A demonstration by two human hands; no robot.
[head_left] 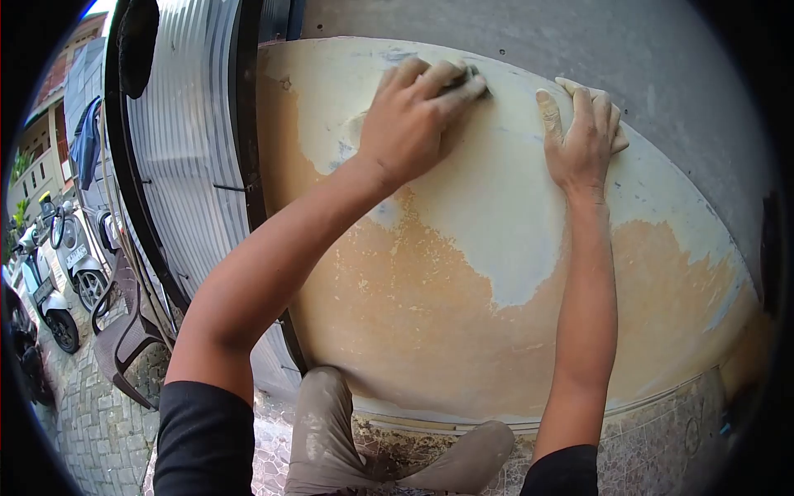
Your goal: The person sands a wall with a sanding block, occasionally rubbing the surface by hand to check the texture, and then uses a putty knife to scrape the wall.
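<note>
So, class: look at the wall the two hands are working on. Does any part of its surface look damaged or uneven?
Yes. The cream and orange painted wall panel is patchy: the orange coat is gone across the upper part, leaving a pale, ragged-edged area. The left hand presses a small dark pad there; the right hand lies flat beside it.

Left hand is pressing a small dark sanding pad onto a wall with patchy orange and cream paint. Right hand is flat against it nearby. Corrugated metal gate and parked scooters off left.
</note>
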